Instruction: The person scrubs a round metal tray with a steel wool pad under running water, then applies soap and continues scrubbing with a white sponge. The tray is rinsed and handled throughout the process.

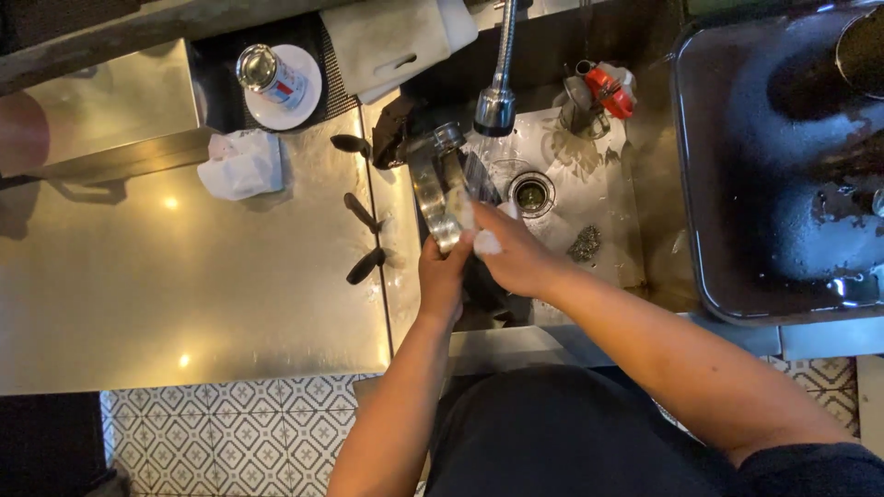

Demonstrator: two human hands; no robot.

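Note:
My left hand grips the lower end of a shiny metal pot or lid, held on edge over the sink. My right hand presses a soapy white sponge against the metal piece. The faucet head hangs just above and to the right of it, with water running down toward the drain.
Steel counter at left holds a crumpled white cloth, a can on a white saucer and three dark spoons. A white cutting board leans at the back. A steel wool pad lies in the sink. Dark tray at right.

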